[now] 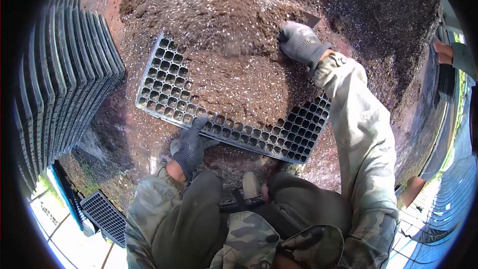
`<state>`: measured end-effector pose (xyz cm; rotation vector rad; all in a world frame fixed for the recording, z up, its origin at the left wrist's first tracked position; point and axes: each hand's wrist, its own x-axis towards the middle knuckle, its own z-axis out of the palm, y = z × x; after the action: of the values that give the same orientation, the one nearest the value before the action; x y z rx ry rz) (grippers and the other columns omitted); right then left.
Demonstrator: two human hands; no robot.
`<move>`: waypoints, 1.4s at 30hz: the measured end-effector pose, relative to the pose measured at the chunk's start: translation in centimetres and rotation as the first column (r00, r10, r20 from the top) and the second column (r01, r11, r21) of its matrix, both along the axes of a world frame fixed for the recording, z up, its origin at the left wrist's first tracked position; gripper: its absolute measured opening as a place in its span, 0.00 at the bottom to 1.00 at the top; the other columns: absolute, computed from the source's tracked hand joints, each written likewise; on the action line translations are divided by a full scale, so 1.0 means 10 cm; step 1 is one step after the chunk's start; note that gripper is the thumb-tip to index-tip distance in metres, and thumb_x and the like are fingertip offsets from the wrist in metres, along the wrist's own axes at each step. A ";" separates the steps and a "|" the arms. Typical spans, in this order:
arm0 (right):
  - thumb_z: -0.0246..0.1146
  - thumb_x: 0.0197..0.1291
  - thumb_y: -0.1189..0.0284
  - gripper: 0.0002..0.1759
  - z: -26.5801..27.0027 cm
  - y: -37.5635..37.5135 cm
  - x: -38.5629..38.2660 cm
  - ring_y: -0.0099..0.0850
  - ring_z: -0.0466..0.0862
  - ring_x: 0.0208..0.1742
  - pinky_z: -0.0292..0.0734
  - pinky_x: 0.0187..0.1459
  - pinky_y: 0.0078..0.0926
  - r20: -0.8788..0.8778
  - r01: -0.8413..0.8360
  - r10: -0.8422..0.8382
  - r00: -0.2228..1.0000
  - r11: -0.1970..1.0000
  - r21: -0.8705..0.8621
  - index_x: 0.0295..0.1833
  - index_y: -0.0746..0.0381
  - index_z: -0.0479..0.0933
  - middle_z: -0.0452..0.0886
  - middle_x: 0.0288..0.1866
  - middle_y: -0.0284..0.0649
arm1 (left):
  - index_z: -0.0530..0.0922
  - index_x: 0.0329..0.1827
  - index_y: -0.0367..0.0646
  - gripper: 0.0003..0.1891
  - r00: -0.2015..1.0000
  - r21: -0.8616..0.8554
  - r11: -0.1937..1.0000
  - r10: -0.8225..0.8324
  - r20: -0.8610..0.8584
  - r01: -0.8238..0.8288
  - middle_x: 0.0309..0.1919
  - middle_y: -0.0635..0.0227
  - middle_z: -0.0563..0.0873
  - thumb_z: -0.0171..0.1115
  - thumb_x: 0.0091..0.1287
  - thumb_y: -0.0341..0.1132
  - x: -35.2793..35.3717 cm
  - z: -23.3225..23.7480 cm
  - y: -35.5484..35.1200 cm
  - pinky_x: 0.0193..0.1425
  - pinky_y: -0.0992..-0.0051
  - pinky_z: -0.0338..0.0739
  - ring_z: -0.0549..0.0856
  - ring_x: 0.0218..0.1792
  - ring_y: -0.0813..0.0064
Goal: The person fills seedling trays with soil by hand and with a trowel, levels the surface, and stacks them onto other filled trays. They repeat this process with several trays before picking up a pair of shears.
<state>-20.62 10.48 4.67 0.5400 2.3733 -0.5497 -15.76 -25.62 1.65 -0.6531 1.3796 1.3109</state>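
Observation:
A black seedling tray [172, 89] with many square cells lies tilted in front of me. Brown potting soil [234, 87] heaps over its middle and far side, while cells at the left, right and near edge show uncovered. My left hand [189, 144], in a grey glove, grips the tray's near edge, its thumb lying on the rim. At the far right of the tray, my right hand [301, 42], also gloved, is closed above the soil. A dark flat plate [311, 19], like a scraper blade, sticks out beyond its knuckles; its grip is partly hidden. Soil beyond the tray is smeared by motion.
A tall stack of black trays [64, 79] stands at the left. Another tray [104, 216] lies at the lower left. More dark soil [378, 30] spreads along the back and right. Another person's hand [442, 52] shows at the right edge.

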 end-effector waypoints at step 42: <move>0.62 0.54 0.58 0.25 -0.39 1.49 2.92 0.34 0.85 0.37 0.80 0.42 0.34 -0.297 0.767 -0.793 0.532 0.600 -0.228 0.53 0.64 0.79 0.84 0.35 0.46 | 0.69 0.66 0.40 0.30 -0.453 -0.682 0.432 -0.523 -0.723 0.590 0.61 0.46 0.74 0.62 0.65 0.48 -0.53 0.83 0.48 0.69 0.55 0.65 0.73 0.63 0.48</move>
<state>8.58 25.39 0.74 1.6459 2.3213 -1.2214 -21.07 -20.84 9.95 1.5280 2.2175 0.5604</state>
